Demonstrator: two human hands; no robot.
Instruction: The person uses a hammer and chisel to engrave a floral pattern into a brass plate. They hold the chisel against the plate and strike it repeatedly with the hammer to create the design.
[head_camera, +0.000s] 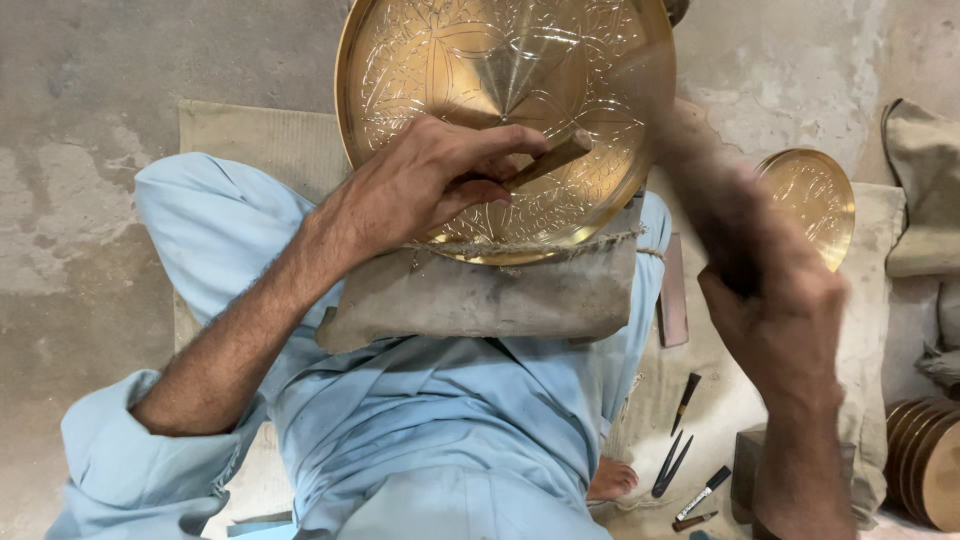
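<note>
Brass engraved tray (500, 60) on lap, left hand (425, 180) pinching chisel (548, 160), right hand (785, 310) fisted around blurred hammer (690, 170)

Pale blue loose garment, its sleeves rolled to the elbows; both forearms are bare and hairy, one foot (611, 480) unshod.

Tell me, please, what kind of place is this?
Probably a metal engraver's floor workshop. The left hand holds a chisel on a large engraved brass tray propped on a cloth pad. Small hand tools lie on the mat, and a smaller brass plate rests nearby.
</note>
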